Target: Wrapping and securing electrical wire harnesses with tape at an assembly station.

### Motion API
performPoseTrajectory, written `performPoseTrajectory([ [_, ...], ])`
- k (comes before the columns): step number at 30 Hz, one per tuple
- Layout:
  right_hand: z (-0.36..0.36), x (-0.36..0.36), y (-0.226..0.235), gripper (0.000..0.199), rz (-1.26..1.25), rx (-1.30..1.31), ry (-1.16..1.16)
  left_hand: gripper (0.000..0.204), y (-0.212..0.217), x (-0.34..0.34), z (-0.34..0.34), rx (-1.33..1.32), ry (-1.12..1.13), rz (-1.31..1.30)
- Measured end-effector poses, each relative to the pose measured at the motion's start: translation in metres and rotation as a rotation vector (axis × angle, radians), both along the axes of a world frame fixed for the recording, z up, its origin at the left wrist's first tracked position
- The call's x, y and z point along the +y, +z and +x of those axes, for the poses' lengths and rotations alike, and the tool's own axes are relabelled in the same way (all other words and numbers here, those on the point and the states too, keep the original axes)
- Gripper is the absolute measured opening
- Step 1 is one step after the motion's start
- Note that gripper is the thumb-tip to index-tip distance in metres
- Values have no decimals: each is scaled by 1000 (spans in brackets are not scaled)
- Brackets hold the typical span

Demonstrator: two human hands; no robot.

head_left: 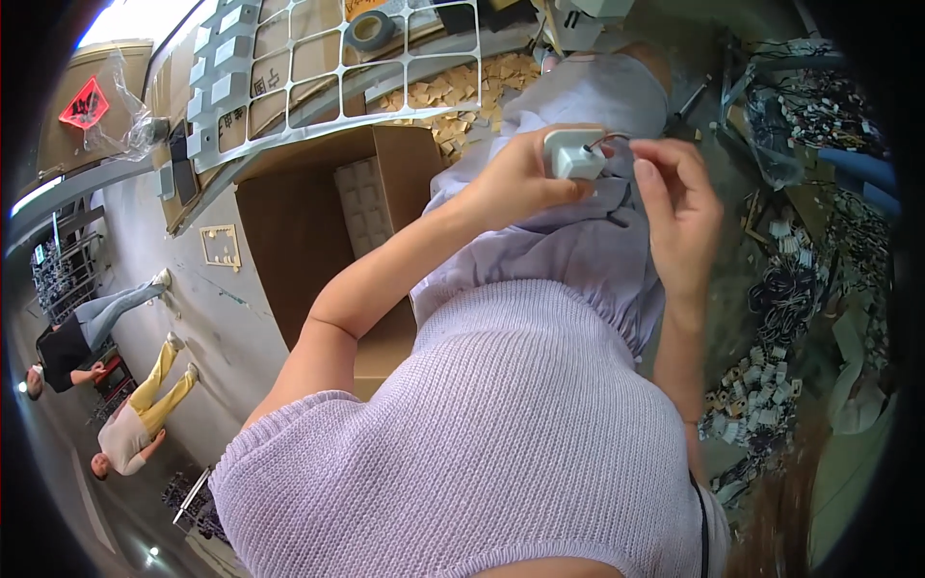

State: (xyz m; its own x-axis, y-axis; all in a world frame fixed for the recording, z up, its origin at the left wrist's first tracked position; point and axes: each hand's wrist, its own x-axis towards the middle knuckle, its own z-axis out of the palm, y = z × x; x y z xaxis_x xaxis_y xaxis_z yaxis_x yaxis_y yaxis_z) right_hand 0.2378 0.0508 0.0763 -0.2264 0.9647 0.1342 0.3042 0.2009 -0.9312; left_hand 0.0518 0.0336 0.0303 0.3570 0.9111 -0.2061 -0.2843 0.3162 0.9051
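Note:
A small white plastic housing [576, 164] is gripped in my left hand [520, 183], above my lap. Its square flat back lies against my fingers, and my thumb presses along the lower side. From its top a thin dark reddish wire [607, 138] runs over toward my right hand [684, 197]. The thumb and index finger of that hand are drawn together at the wire's end, the other fingers curled. Whatever tip lies between those fingertips is too small to make out.
An open cardboard box [299, 250] stands left of my lap. Above it a white grid rack [342, 69] and grey tape roll [370, 32] lie on a cardboard-covered bench. Small tan pieces [453, 91] are heaped beyond. Piled white wired parts [761, 395] lie at right. Two people stand far left.

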Motion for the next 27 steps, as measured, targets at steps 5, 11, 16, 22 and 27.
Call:
performPoseTrajectory([
  [5, -18, 24, 17, 22, 381, -338, 284, 49, 10, -4, -12, 169, -11, 110],
  [11, -21, 17, 23, 19, 165, -368, 494, 45, 20, -11, -32, 261, -241, 80],
  [16, -19, -3, 48, 20, -158, -150, 630, 38, 30, -17, -45, -213, -589, -386],
  [22, -5, -8, 52, 12, -48, -106, 737, 48, 36, -42, -25, -374, -740, -518],
  [27, -3, -3, 51, 4, -251, -68, 893, 50, 37, -45, -18, -346, -772, -348],
])
